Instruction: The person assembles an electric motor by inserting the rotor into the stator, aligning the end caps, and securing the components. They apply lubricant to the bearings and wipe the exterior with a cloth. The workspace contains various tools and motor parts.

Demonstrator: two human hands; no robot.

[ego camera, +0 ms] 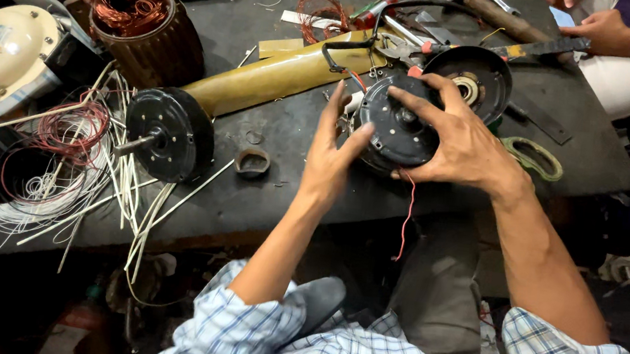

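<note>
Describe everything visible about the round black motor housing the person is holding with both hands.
The black motor housing is a round, dark metal-looking disc with small holes around its face and a central hub. It sits tilted on the dark workbench near the front edge. The left hand presses its left rim; the right hand spreads over its top and right side. A thin red wire hangs from beneath it.

On my left I see a black rotor disc (169,133) with a shaft, lying on the dark bench (274,196) beside white and red wire coils (59,166). Behind it stands a brown stator with copper windings (132,25), next to a cream fan housing (1,50). A yellow fan blade (279,76) crosses the middle. A green ring (533,157) lies at the right, and another person's hand (603,32) rests at the far corner.
</note>
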